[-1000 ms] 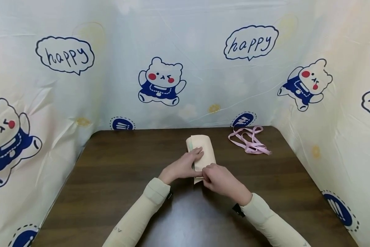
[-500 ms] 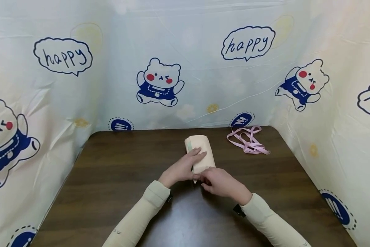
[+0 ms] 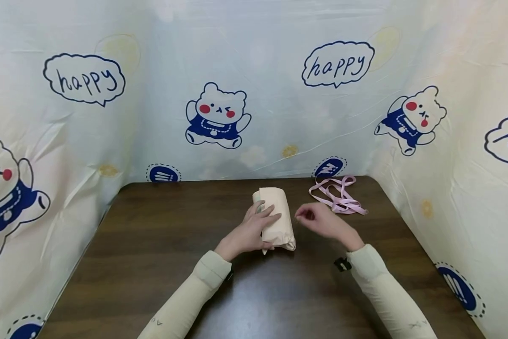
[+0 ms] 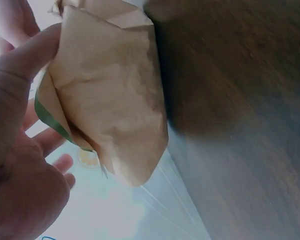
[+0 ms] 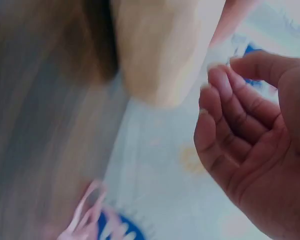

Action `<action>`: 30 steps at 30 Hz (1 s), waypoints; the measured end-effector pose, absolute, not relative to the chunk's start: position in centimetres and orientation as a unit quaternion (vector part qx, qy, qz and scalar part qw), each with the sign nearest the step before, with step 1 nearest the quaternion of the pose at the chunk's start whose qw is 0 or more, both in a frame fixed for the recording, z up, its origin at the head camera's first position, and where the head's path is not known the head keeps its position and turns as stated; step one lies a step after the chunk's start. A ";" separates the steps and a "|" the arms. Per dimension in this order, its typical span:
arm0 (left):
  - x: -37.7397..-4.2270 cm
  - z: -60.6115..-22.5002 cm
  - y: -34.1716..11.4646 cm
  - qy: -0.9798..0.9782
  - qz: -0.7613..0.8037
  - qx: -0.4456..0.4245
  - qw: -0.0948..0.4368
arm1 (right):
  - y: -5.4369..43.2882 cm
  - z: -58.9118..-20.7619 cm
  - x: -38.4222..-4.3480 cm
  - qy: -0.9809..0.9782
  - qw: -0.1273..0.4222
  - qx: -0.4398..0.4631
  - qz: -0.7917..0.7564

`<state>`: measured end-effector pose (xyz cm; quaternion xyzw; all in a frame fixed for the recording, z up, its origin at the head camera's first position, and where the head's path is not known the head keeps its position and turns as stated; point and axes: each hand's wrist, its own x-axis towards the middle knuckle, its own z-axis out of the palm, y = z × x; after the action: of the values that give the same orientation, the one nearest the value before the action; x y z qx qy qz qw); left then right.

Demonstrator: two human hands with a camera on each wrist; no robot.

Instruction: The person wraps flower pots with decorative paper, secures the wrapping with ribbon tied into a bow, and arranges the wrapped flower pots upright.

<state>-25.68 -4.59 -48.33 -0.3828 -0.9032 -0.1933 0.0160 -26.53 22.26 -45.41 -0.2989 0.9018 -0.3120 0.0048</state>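
Note:
A brown paper package [image 3: 274, 226] lies lengthwise on the table, its near end folded and creased. A green strip [image 4: 55, 121] runs along a loose paper edge in the left wrist view. My left hand [image 3: 247, 230] rests on the package's left side, fingers spread over the top and thumb at the near end. Just right of the package, apart from it, my right hand [image 3: 326, 221] hovers above the table. Its fingers are loosely bent with the thumb near the index fingertip, and nothing is between them, as the right wrist view [image 5: 255, 140] shows. The package's contents are hidden.
A loose tangle of pink ribbon [image 3: 340, 197] lies at the table's back right, beyond my right hand. The dark wooden table [image 3: 173, 221] ends at a printed curtain [image 3: 275, 94] that stands behind it and along both sides.
My right hand has left the package's near end and moved right and away from me. That end now shows folded over. My left hand stays on the package, its fingers more spread.

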 end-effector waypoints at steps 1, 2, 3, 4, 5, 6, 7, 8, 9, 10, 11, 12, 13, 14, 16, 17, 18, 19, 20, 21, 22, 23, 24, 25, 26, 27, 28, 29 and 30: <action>-25.6 -48.3 -4.6 -0.902 -0.191 -0.387 0.015 | 22.8 -45.5 -27.3 0.909 0.004 -0.280 -0.308; -25.6 -48.3 -4.7 -0.900 -0.189 -0.392 0.013 | 23.4 -45.8 -28.1 0.916 0.006 -0.264 -0.302; -25.6 -48.3 -4.7 -0.898 -0.190 -0.397 0.008 | 23.9 -46.1 -28.9 0.923 0.012 -0.245 -0.295; -25.6 -48.2 -4.7 -0.895 -0.192 -0.402 0.002 | 24.3 -46.5 -29.7 0.929 0.014 -0.232 -0.287; -25.6 -48.2 -4.7 -0.892 -0.196 -0.407 -0.005 | 24.8 -47.0 -30.5 0.935 0.016 -0.222 -0.277; -25.6 -48.2 -4.6 -0.890 -0.201 -0.409 -0.014 | 25.1 -47.5 -31.2 0.940 0.019 -0.212 -0.266; -25.6 -48.2 -4.6 -0.888 -0.206 -0.410 -0.020 | 25.5 -48.0 -32.0 0.946 0.022 -0.202 -0.253; -25.6 -48.1 -4.6 -0.887 -0.208 -0.412 -0.025 | 25.8 -48.6 -32.7 0.951 0.026 -0.192 -0.239; -25.6 -48.1 -4.6 -0.886 -0.211 -0.412 -0.029 | 26.1 -49.1 -33.3 0.958 0.028 -0.181 -0.223; -25.6 -48.1 -4.6 -0.885 -0.210 -0.414 -0.028 | 26.4 -49.5 -33.8 0.963 0.029 -0.169 -0.207; -25.6 -48.1 -4.6 -0.885 -0.209 -0.415 -0.027 | 26.7 -50.0 -34.4 0.969 0.033 -0.155 -0.191; -25.5 -48.0 -4.5 -0.884 -0.208 -0.417 -0.025 | 27.0 -50.4 -34.7 0.974 0.037 -0.140 -0.177; -25.5 -48.0 -4.5 -0.883 -0.207 -0.420 -0.024 | 27.2 -50.7 -35.0 0.977 0.043 -0.127 -0.168; -25.4 -48.0 -4.5 -0.883 -0.205 -0.422 -0.023 | 27.4 -50.9 -35.2 0.979 0.046 -0.115 -0.164; -25.3 -47.9 -4.4 -0.882 -0.198 -0.426 -0.018 | 27.7 -51.2 -35.3 0.980 0.044 -0.100 -0.165; -25.2 -47.9 -4.4 -0.883 -0.195 -0.426 -0.017 | 27.7 -51.3 -35.3 0.979 0.043 -0.101 -0.171; -25.2 -47.9 -4.4 -0.884 -0.192 -0.425 -0.016 | 27.8 -51.3 -35.2 0.977 0.040 -0.106 -0.179; -25.1 -47.9 -4.4 -0.886 -0.188 -0.424 -0.014 | 27.7 -51.2 -35.1 0.975 0.039 -0.113 -0.187; -25.1 -47.9 -4.4 -0.886 -0.186 -0.424 -0.011 | 27.7 -51.1 -34.9 0.973 0.038 -0.119 -0.192; -25.0 -47.9 -4.4 -0.887 -0.186 -0.422 -0.010 | 27.6 -50.9 -34.8 0.971 0.036 -0.128 -0.197; -25.0 -47.9 -4.5 -0.887 -0.185 -0.422 -0.008 | 27.6 -50.6 -34.6 0.970 0.036 -0.132 -0.201; -25.0 -48.0 -4.5 -0.888 -0.185 -0.421 -0.009 | 27.7 -50.3 -34.5 0.969 0.031 -0.137 -0.204; -25.1 -48.0 -4.6 -0.888 -0.187 -0.421 -0.009 | 27.9 -50.0 -34.4 0.969 0.023 -0.137 -0.206; -25.0 -48.0 -4.6 -0.887 -0.187 -0.421 -0.008 | 28.2 -49.7 -34.3 0.970 0.016 -0.127 -0.206; -25.0 -48.1 -4.6 -0.887 -0.189 -0.422 -0.008 | 28.6 -49.3 -34.2 0.972 0.006 -0.115 -0.207; -25.0 -48.1 -4.6 -0.887 -0.190 -0.422 -0.008 | 29.2 -48.9 -34.1 0.974 -0.008 -0.098 -0.205; -25.0 -48.1 -4.6 -0.886 -0.191 -0.422 -0.007 | 29.8 -48.7 -34.0 0.975 -0.019 -0.075 -0.207; -25.0 -48.2 -4.6 -0.886 -0.192 -0.421 -0.009 | 30.5 -48.5 -33.9 0.976 -0.028 -0.057 -0.207; -24.9 -48.2 -4.6 -0.886 -0.194 -0.421 -0.009 | 31.1 -48.4 -33.8 0.976 -0.029 -0.037 -0.210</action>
<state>-24.93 -4.63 -48.21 -0.4209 -0.8861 -0.1938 -0.0089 -33.83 31.15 -48.38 -0.0374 0.9764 -0.2105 -0.0294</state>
